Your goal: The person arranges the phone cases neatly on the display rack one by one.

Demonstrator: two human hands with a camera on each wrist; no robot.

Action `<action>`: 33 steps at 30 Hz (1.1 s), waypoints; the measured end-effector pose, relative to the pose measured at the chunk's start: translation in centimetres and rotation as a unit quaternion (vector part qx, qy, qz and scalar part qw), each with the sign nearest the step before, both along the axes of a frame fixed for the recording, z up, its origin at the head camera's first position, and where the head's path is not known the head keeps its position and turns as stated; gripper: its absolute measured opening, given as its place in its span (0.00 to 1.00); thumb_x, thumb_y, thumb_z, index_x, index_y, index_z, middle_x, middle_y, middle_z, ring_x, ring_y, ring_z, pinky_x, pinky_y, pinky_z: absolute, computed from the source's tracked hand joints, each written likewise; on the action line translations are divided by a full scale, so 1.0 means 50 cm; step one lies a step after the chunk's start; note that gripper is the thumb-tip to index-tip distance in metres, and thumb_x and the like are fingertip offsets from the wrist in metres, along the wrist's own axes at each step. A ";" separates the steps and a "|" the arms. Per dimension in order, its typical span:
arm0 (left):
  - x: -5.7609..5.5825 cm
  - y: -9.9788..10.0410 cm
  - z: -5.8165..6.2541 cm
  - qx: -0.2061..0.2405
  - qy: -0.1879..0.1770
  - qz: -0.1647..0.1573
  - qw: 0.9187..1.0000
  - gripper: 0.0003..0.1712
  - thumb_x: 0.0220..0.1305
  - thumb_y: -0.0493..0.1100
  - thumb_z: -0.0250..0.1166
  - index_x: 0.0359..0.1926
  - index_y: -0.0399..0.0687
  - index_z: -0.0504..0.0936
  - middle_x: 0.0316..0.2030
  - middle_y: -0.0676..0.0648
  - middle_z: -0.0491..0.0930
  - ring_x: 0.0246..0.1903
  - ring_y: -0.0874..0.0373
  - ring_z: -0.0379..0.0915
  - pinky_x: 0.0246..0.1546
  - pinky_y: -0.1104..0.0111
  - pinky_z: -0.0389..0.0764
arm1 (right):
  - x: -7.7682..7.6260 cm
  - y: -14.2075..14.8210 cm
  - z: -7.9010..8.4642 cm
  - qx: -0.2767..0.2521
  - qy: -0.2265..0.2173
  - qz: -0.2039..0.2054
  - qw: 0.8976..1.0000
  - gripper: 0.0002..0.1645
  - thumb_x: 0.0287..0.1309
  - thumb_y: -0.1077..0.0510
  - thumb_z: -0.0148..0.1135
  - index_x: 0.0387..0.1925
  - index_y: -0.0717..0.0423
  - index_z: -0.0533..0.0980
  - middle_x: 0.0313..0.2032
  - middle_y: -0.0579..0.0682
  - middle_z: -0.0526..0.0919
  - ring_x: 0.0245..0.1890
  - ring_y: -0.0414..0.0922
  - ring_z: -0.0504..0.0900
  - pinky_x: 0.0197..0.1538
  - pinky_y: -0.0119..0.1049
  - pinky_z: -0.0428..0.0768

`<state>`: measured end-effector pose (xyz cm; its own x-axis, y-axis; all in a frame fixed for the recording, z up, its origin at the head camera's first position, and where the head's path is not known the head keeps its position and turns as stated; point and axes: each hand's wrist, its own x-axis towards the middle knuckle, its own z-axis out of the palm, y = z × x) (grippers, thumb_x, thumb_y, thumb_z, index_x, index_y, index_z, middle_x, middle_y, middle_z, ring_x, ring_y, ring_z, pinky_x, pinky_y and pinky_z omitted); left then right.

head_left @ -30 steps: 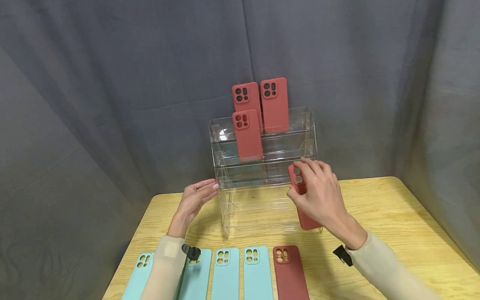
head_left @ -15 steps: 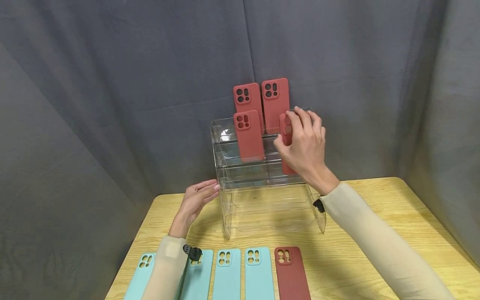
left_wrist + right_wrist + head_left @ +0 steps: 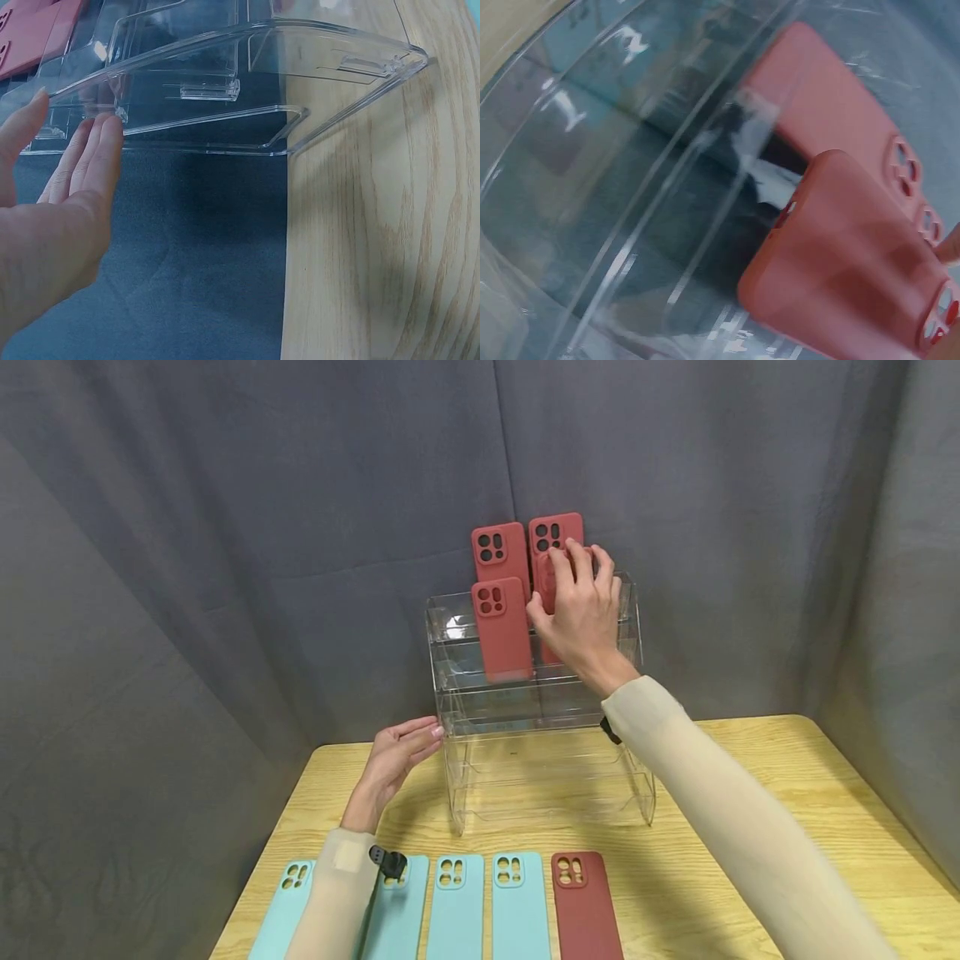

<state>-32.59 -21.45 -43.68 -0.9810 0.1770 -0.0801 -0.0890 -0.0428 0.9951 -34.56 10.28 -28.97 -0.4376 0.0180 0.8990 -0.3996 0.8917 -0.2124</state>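
Between thumb and fingers, my right hand (image 3: 581, 620) holds a red phone case (image 3: 847, 262) by its camera end. That case overlaps the upper right red case (image 3: 546, 530) in the head view, and its lower end is over the second tier of a clear acrylic display rack (image 3: 225, 34). Two more red cases stand at the rack's left: one red case (image 3: 500, 545) on the top tier, another red case (image 3: 504, 639) one tier lower. My left hand (image 3: 393, 764) has straight fingers resting at the rack's left side panel.
Along the front of the wooden table (image 3: 720, 777) lie several light blue phone cases (image 3: 456, 910) and a darker red phone case (image 3: 587, 910). Grey curtains (image 3: 300, 568) hang behind and at both sides. The rack's lower tiers show no cases.
My right hand has carried the red case up and leftward from the rack's lower right to the second tier. My left hand stays at the rack's side.
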 end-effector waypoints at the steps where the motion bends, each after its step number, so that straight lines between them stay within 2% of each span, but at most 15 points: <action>1: 0.000 0.000 0.000 -0.001 0.000 0.000 1.000 0.31 0.70 0.38 0.71 0.71 0.35 0.75 0.68 0.33 0.77 0.53 0.59 0.87 0.67 0.61 0.84 | -0.008 -0.001 -0.003 0.003 0.001 -0.002 1.000 0.34 0.61 0.54 0.68 0.67 0.61 0.74 0.69 0.65 0.75 0.69 0.71 0.69 0.61 0.71 0.77; 5: -0.002 -0.001 -0.002 -0.001 0.005 -0.002 1.000 0.32 0.71 0.37 0.70 0.72 0.34 0.73 0.69 0.33 0.76 0.55 0.59 0.86 0.71 0.57 0.81 | -0.032 -0.002 -0.019 0.017 -0.002 -0.017 1.000 0.34 0.62 0.53 0.69 0.68 0.60 0.74 0.69 0.65 0.74 0.69 0.71 0.69 0.60 0.70 0.78; 10: -0.002 0.001 -0.005 -0.003 0.006 -0.001 1.000 0.30 0.71 0.38 0.69 0.71 0.35 0.74 0.68 0.34 0.77 0.54 0.59 0.87 0.71 0.58 0.81 | -0.042 -0.004 -0.042 0.023 -0.028 -0.034 0.999 0.35 0.64 0.52 0.68 0.69 0.61 0.72 0.70 0.65 0.73 0.70 0.72 0.68 0.61 0.70 0.78; 25: 0.000 0.003 -0.004 0.001 0.006 -0.001 1.000 0.29 0.72 0.37 0.69 0.70 0.35 0.75 0.66 0.35 0.79 0.52 0.60 0.87 0.68 0.60 0.83 | -0.048 -0.005 -0.071 0.037 -0.052 -0.041 0.997 0.35 0.64 0.52 0.69 0.68 0.61 0.73 0.70 0.67 0.73 0.68 0.72 0.69 0.54 0.68 0.80; 30: -0.002 0.005 -0.006 -0.003 0.006 -0.001 1.000 0.29 0.71 0.37 0.69 0.70 0.35 0.75 0.66 0.36 0.80 0.52 0.61 0.87 0.67 0.61 0.84 | -0.048 -0.004 -0.076 0.039 -0.055 -0.041 0.997 0.35 0.64 0.52 0.69 0.69 0.61 0.72 0.71 0.68 0.71 0.70 0.73 0.67 0.57 0.69 0.80; 33: -0.002 0.004 -0.006 -0.003 0.005 -0.003 1.000 0.30 0.71 0.38 0.70 0.71 0.36 0.75 0.67 0.34 0.78 0.54 0.59 0.87 0.69 0.59 0.82 | -0.045 -0.004 -0.075 0.042 -0.060 -0.045 0.996 0.36 0.65 0.52 0.68 0.70 0.62 0.71 0.72 0.69 0.69 0.71 0.74 0.67 0.61 0.70 0.80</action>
